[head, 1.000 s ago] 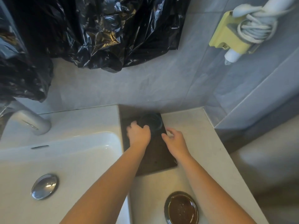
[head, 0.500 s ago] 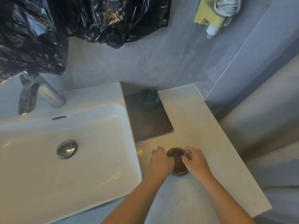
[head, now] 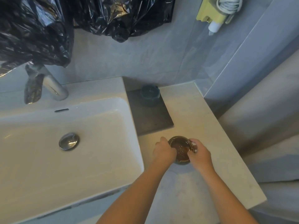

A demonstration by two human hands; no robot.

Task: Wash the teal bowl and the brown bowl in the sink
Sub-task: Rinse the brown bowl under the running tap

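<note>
The brown bowl (head: pixel 180 148) sits on the pale counter to the right of the sink (head: pixel 48 143). My left hand (head: pixel 164 151) grips its left rim and my right hand (head: pixel 199 152) grips its right rim, fingers curled over the edge. Farther back, the teal bowl (head: pixel 149 95) stands alone on a dark mat (head: pixel 152 117), away from both hands. The white sink basin holds a chrome drain plug (head: pixel 69 141).
A chrome tap (head: pixel 53 88) stands behind the basin, partly under black plastic bags (head: pixel 40 29) hanging on the wall. A yellow holder with a white coiled cord (head: pixel 216 12) hangs at the top right. The counter's right edge (head: pixel 239 152) drops off toward a grey ledge.
A second ago both hands were at the teal bowl on the mat. They have pulled back to the brown bowl and now grip its rim on both sides.
</note>
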